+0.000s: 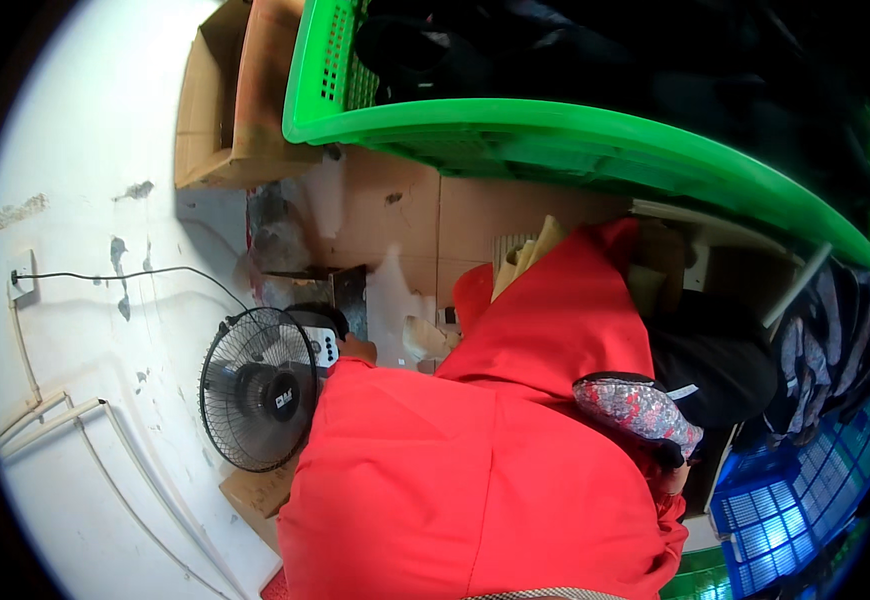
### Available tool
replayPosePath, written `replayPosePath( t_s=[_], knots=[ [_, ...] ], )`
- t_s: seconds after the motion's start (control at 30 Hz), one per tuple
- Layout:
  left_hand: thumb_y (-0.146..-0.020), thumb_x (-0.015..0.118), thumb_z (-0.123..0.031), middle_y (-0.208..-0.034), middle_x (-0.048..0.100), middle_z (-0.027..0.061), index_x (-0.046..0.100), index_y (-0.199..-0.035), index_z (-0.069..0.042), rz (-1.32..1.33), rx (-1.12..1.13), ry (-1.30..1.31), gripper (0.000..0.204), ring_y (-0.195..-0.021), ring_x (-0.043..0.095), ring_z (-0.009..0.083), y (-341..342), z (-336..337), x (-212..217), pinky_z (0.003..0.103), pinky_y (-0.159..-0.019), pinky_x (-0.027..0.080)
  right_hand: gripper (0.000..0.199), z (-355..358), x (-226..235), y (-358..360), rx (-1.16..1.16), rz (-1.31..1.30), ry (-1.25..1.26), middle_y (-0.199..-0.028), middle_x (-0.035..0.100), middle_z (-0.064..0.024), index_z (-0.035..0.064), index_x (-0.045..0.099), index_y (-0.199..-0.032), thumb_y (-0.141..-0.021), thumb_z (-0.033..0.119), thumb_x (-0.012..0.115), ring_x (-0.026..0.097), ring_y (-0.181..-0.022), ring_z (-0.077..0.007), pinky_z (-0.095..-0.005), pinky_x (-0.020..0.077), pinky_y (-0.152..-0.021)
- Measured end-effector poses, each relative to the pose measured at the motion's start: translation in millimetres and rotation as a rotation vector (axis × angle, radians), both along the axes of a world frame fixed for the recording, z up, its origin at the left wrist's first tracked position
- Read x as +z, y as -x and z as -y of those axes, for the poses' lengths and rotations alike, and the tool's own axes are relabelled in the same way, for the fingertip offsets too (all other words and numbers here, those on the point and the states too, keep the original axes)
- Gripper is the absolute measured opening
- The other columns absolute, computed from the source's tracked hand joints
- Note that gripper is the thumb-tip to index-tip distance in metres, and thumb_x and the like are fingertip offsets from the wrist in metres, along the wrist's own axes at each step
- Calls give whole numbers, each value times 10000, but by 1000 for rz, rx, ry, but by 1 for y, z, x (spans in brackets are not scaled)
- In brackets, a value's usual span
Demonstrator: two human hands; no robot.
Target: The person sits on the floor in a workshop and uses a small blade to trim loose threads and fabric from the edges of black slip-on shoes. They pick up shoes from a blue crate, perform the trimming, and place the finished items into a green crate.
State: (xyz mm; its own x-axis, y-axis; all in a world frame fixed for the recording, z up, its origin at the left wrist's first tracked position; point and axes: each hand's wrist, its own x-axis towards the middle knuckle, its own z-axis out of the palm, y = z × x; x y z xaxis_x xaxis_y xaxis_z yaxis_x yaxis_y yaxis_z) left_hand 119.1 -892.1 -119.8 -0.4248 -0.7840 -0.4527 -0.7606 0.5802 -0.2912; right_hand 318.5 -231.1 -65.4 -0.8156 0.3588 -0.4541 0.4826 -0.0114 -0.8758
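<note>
1. Spreading across the lower middle of the view, a large red garment (475, 470) fills most of the space in front of the person, with a fold of it rising to a peak toward the upper right.
2. At the garment's upper left edge the left hand (357, 349) shows only as a small patch of skin touching the cloth; whether it is open or closed cannot be told.
3. At the garment's right edge the right hand (677, 478) is mostly hidden by the cloth and a patterned red-and-grey sleeve (640, 412); its grip cannot be told either.
4. Just beside the left hand stands a black electric fan (258, 388) with a wire guard, its white control panel (326, 347) facing up.
5. A black cable (135, 272) runs from the fan to a wall socket (21, 277) on the white wall (85, 180).
6. Flattened cardboard (475, 215) lies behind the garment, and an open cardboard box (225, 110) sits at the upper left.
7. A green plastic crate (515, 125) holding dark clothing spans the top.
8. A blue plastic crate (785, 510) sits at the lower right, near striped dark fabric (825, 340).
</note>
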Motion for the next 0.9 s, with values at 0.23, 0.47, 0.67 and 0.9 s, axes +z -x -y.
replayPosePath(
  t_s=[0.23,0.47,0.67,0.9],
  knots=[
    [-856,526,-251,-1185,626,130,750,-902,-174,520,-665,-59,242,-1185,492,310,-153,138,-96,746,-1011,224,190,-20,17,22,-51,146,127,-837,673,-69,17,680,-969,-856,9,528,617,-674,-117,-247,454,-599],
    [-861,544,-203,-1195,628,76,744,-906,-185,495,-497,102,206,-1177,520,289,-207,157,-119,703,-995,274,188,-26,29,35,-33,220,113,-869,672,-77,11,672,-985,-862,29,532,625,-710,-132,-261,468,-629],
    [-875,558,-222,-1205,612,88,713,-868,-143,388,-393,141,174,-1151,540,298,-187,168,-113,630,-1041,277,190,-26,32,30,-57,233,135,-896,672,-84,5,666,-999,-867,45,535,631,-741,-145,-273,480,-655],
    [-902,540,-221,-1246,581,87,700,-963,-110,118,-267,310,204,-1167,534,312,-156,101,-95,555,-1149,194,197,-26,29,32,-43,223,126,-928,672,-92,-1,659,-1015,-873,65,539,639,-777,-161,-287,495,-685]
  ],
)
